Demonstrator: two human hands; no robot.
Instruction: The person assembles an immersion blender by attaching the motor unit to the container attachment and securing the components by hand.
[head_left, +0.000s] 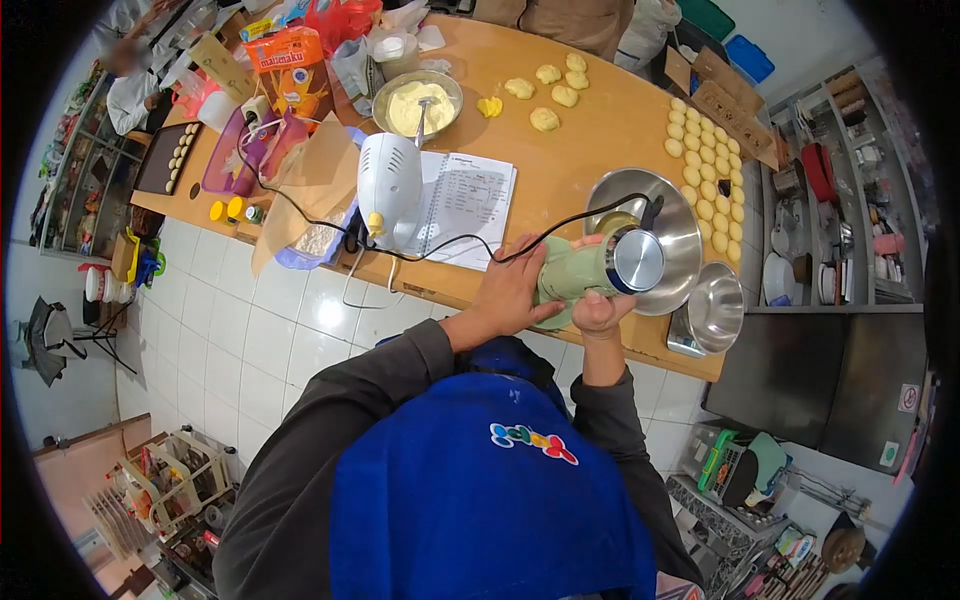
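My left hand lies against the back of a pale green appliance with a round silver end, which looks like a stand mixer. My right hand grips its near side, with the fingers curled and partly hidden. Just beyond it is a large steel mixing bowl, partly covered by the appliance. A black cord runs across the table to this spot. Left of my hands, a white hand mixer stands beside an open notebook with handwriting.
A smaller steel bowl sits on a scale at the table's right edge. Rows of dough balls lie at the right. A bowl of pale yellow mixture holds a spoon. Farther back are larger dough pieces and another person.
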